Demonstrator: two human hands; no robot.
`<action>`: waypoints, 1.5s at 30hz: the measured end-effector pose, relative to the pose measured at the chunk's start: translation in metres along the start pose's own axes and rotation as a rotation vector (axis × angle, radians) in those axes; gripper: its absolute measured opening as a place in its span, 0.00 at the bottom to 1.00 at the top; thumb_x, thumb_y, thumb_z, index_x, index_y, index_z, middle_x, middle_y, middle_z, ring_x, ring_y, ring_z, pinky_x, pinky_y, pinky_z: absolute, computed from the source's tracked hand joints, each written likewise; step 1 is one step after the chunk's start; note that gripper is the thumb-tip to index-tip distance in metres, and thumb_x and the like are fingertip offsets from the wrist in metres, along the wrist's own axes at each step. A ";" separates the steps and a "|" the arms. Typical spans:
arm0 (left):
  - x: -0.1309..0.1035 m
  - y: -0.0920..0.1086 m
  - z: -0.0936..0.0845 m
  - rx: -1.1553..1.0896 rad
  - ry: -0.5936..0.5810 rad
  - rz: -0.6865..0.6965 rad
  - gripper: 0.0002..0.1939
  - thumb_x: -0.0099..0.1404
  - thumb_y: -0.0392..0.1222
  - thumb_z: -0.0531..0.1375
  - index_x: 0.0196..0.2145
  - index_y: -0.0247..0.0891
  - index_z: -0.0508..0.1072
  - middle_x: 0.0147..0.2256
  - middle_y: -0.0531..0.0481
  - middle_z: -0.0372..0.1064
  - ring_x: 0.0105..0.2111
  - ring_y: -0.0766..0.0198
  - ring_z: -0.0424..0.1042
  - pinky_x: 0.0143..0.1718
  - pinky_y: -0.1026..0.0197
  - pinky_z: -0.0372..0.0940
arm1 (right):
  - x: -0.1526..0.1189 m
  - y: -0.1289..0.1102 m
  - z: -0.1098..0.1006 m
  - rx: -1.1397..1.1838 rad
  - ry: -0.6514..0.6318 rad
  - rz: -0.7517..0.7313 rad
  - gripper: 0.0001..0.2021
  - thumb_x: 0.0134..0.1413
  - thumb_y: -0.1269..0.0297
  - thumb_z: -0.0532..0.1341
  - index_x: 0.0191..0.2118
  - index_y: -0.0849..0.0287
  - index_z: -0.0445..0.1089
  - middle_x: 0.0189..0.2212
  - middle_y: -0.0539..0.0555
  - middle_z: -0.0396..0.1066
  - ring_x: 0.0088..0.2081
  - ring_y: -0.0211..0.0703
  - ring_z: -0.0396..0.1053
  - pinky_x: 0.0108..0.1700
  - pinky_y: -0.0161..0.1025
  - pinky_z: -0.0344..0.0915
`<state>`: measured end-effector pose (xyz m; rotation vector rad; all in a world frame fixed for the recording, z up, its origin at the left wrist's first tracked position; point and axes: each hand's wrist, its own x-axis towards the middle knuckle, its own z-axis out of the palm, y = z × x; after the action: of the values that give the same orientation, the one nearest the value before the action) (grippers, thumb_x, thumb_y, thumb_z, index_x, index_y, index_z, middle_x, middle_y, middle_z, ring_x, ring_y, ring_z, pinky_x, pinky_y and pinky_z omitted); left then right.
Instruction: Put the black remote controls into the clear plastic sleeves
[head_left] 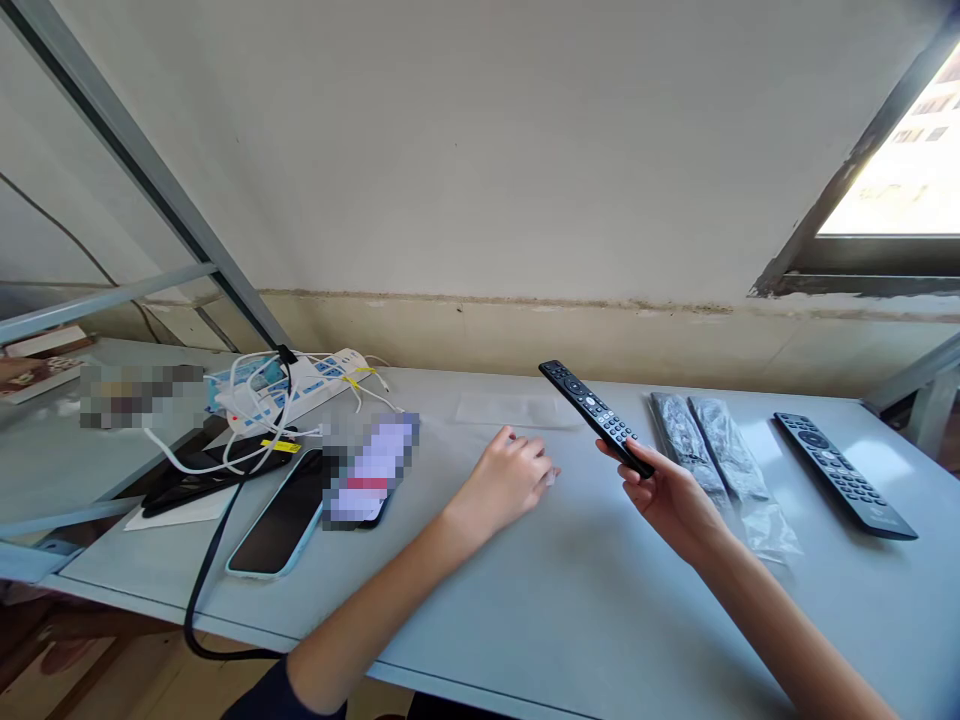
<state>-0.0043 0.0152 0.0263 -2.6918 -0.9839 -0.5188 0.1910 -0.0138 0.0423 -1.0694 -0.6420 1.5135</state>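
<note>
A black remote control (592,408) is gripped near its lower end by my right hand (664,490); it is tilted, its button side showing and its far end raised above the desk. My left hand (510,478) rests over the middle of the desk with its fingers curled in. A small pale bit shows at those fingertips, too little to name. Behind my left hand lies a flat clear plastic sleeve (517,410). To the right of my right hand are two remotes in clear plastic bags (724,450), side by side. Further right lies a bare black remote (840,470).
Left of my hands are a phone with a lit screen (375,465) and a dark phone in a light blue case (281,520). A white power strip (300,390) with tangled cables stands behind them. A black cable (206,580) hangs over the desk's front edge.
</note>
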 end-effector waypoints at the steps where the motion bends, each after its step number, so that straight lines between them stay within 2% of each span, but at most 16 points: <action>1: 0.001 -0.002 0.000 0.012 0.061 -0.007 0.12 0.68 0.38 0.53 0.28 0.37 0.72 0.30 0.51 0.71 0.29 0.64 0.70 0.38 0.58 0.60 | 0.000 0.000 0.000 -0.021 0.004 -0.022 0.14 0.33 0.59 0.70 0.31 0.56 0.75 0.35 0.57 0.76 0.20 0.31 0.60 0.16 0.27 0.58; 4: 0.000 -0.010 0.002 0.031 0.237 -0.009 0.13 0.69 0.35 0.49 0.34 0.36 0.73 0.36 0.48 0.74 0.35 0.62 0.72 0.40 0.57 0.61 | 0.001 -0.001 -0.002 -0.107 0.040 -0.137 0.19 0.34 0.57 0.70 0.38 0.51 0.75 0.37 0.54 0.76 0.26 0.36 0.68 0.17 0.27 0.59; 7: -0.006 -0.017 0.004 -0.032 0.315 -0.024 0.13 0.69 0.30 0.49 0.40 0.37 0.72 0.41 0.49 0.74 0.43 0.61 0.72 0.44 0.56 0.62 | 0.001 0.000 -0.005 -0.206 0.088 -0.276 0.23 0.37 0.55 0.69 0.45 0.45 0.73 0.40 0.52 0.75 0.31 0.39 0.71 0.18 0.29 0.59; 10: -0.011 -0.020 0.008 -0.133 0.358 -0.080 0.12 0.68 0.29 0.50 0.36 0.39 0.71 0.40 0.51 0.75 0.44 0.64 0.72 0.47 0.56 0.61 | 0.003 0.005 -0.007 -0.269 0.142 -0.387 0.24 0.38 0.55 0.68 0.47 0.42 0.71 0.40 0.50 0.75 0.31 0.40 0.71 0.19 0.30 0.60; 12: -0.012 -0.020 0.010 -0.180 0.381 -0.118 0.11 0.68 0.31 0.51 0.34 0.40 0.71 0.38 0.53 0.75 0.40 0.65 0.73 0.46 0.56 0.62 | 0.003 0.010 -0.008 -0.360 0.188 -0.517 0.23 0.40 0.56 0.68 0.48 0.44 0.72 0.35 0.50 0.76 0.29 0.41 0.71 0.18 0.32 0.60; 16: -0.011 -0.019 0.011 -0.270 0.368 -0.161 0.10 0.67 0.32 0.52 0.30 0.40 0.68 0.35 0.54 0.75 0.35 0.67 0.74 0.46 0.57 0.61 | 0.002 0.015 -0.009 -0.700 0.269 -1.014 0.16 0.47 0.67 0.64 0.44 0.46 0.75 0.35 0.50 0.77 0.30 0.44 0.72 0.24 0.40 0.68; 19: -0.009 -0.017 0.012 -0.376 0.386 -0.220 0.08 0.66 0.34 0.54 0.28 0.40 0.65 0.31 0.56 0.74 0.32 0.68 0.73 0.45 0.57 0.61 | 0.000 0.011 -0.011 -0.964 0.232 -1.437 0.20 0.48 0.78 0.60 0.40 0.42 0.76 0.39 0.49 0.76 0.34 0.44 0.72 0.33 0.43 0.70; 22: -0.008 -0.013 0.016 -0.426 0.406 -0.309 0.08 0.65 0.35 0.55 0.27 0.41 0.63 0.28 0.58 0.73 0.28 0.68 0.71 0.41 0.58 0.61 | -0.001 0.007 -0.013 -1.141 0.207 -1.631 0.26 0.46 0.84 0.58 0.37 0.37 0.76 0.38 0.46 0.77 0.33 0.41 0.72 0.34 0.40 0.70; 24: -0.008 -0.009 0.018 -0.423 0.389 -0.371 0.07 0.65 0.36 0.56 0.29 0.41 0.63 0.27 0.59 0.72 0.27 0.67 0.69 0.40 0.59 0.60 | -0.001 0.007 -0.013 -1.126 0.178 -1.568 0.24 0.47 0.82 0.58 0.37 0.39 0.76 0.38 0.46 0.77 0.34 0.41 0.72 0.35 0.40 0.70; 25: -0.008 -0.006 0.019 -0.420 0.378 -0.400 0.05 0.65 0.36 0.56 0.31 0.41 0.64 0.27 0.59 0.72 0.28 0.67 0.69 0.40 0.59 0.60 | -0.001 0.008 -0.012 -1.071 0.165 -1.472 0.22 0.47 0.80 0.59 0.38 0.40 0.76 0.38 0.47 0.77 0.33 0.41 0.72 0.35 0.40 0.70; 27: -0.007 -0.001 0.020 -0.417 0.360 -0.444 0.03 0.64 0.36 0.57 0.36 0.42 0.65 0.29 0.58 0.72 0.30 0.66 0.70 0.41 0.58 0.58 | -0.002 0.012 -0.008 -0.879 0.152 -1.178 0.17 0.48 0.73 0.62 0.42 0.44 0.75 0.34 0.49 0.77 0.29 0.41 0.71 0.29 0.39 0.69; 30: -0.007 0.004 0.020 -0.405 0.346 -0.460 0.11 0.63 0.35 0.57 0.44 0.42 0.65 0.32 0.56 0.71 0.34 0.65 0.70 0.43 0.58 0.56 | -0.004 0.012 -0.003 -0.505 0.137 -0.702 0.17 0.47 0.61 0.63 0.46 0.51 0.72 0.26 0.50 0.74 0.19 0.36 0.64 0.17 0.34 0.58; 33: -0.007 0.006 0.021 -0.380 0.338 -0.452 0.12 0.62 0.35 0.58 0.44 0.41 0.66 0.33 0.54 0.70 0.34 0.64 0.70 0.43 0.58 0.56 | -0.005 0.006 -0.002 -0.233 0.128 -0.433 0.19 0.43 0.56 0.62 0.43 0.55 0.73 0.19 0.48 0.68 0.17 0.34 0.59 0.15 0.33 0.52; 38: -0.007 0.005 0.023 -0.348 0.349 -0.454 0.09 0.61 0.35 0.57 0.40 0.42 0.67 0.33 0.54 0.70 0.34 0.63 0.69 0.43 0.58 0.57 | -0.001 -0.005 -0.006 -0.076 0.039 -0.282 0.14 0.37 0.57 0.58 0.29 0.58 0.75 0.11 0.48 0.57 0.13 0.34 0.52 0.15 0.35 0.48; 41: -0.007 0.005 0.022 -0.333 0.390 -0.454 0.08 0.60 0.34 0.57 0.39 0.41 0.66 0.33 0.54 0.70 0.34 0.63 0.69 0.42 0.58 0.57 | -0.001 -0.008 -0.006 -0.058 0.047 -0.238 0.11 0.33 0.58 0.57 0.20 0.59 0.74 0.08 0.49 0.54 0.12 0.34 0.48 0.14 0.36 0.44; 45: -0.008 0.007 0.016 -0.355 0.395 -0.404 0.15 0.58 0.29 0.54 0.42 0.42 0.67 0.34 0.54 0.71 0.36 0.63 0.69 0.43 0.58 0.56 | -0.001 -0.010 -0.004 -0.090 0.084 -0.200 0.11 0.29 0.58 0.56 0.14 0.59 0.71 0.07 0.53 0.58 0.10 0.35 0.46 0.12 0.36 0.38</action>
<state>-0.0018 0.0108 0.0076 -2.5065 -1.4211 -1.3588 0.1993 -0.0130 0.0497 -1.0969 -0.7411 1.2712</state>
